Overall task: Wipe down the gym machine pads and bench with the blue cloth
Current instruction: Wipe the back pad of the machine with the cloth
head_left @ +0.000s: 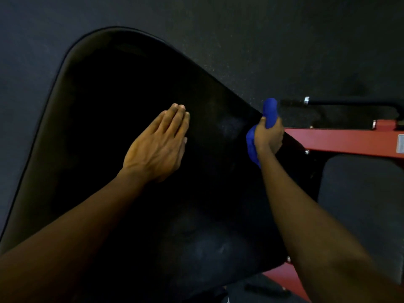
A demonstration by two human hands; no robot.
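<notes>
Dark speckled floor [240, 29] lies behind a big black pad [109, 95] that takes up most of your view. Your left hand [157, 147] rests flat on the pad with its fingers straight and pressed together. It holds nothing and seems to be bracing the pad. To its right, at the pad's edge, your right hand [269, 136] is curled tight around the blue cloth [270, 108]. One bunched end sticks up above the fist and another hangs below it.

You look to be wiping the pad's right edge, so the wiping step is in hand. Next, I judge, you should draw the cloth along that edge or back across the face toward the left hand, with even pressure.

Beyond the right hand run a red frame [341, 142] and a black bar [349, 103]. Below them sits a second dark cushion [360, 204], which neither hand touches.

You cannot read how much of the pad is clean, because its surface is nearly black with only faint pale smudges. Your arms and the bottom of the view hide its near end.
</notes>
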